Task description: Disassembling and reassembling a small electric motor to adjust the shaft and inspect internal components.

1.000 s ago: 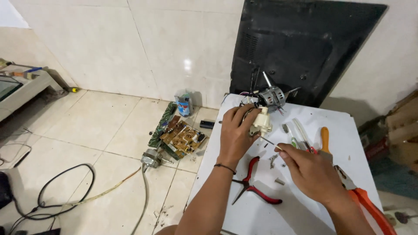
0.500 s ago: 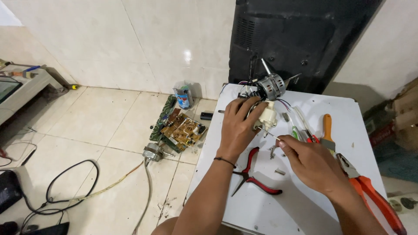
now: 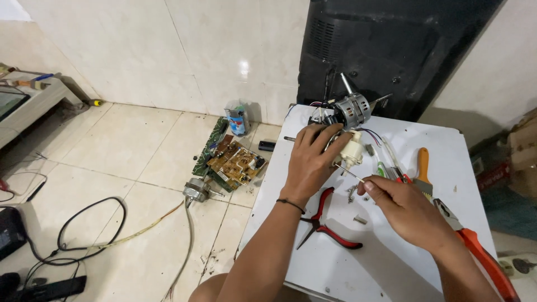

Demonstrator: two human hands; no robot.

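- The left hand (image 3: 311, 159) lies palm down on the white table (image 3: 347, 263), fingers curled loosely over the cream plastic part (image 3: 352, 154) in front of the small electric motor (image 3: 349, 109); I cannot tell how firmly it grips.
- The right hand (image 3: 403, 207) is closed, pinching a thin metal rod (image 3: 349, 172) between thumb and fingertips.
- The rod's long axis runs up and to the left from the right hand, and its free end touches the cream part.
- The motor's shaft sticks up, tilted left, toward the black panel (image 3: 391, 45).
- Red-handled pliers (image 3: 327, 221) lie just below the left wrist; orange-handled pliers (image 3: 475, 246) and a brush (image 3: 423, 168) lie to the right.
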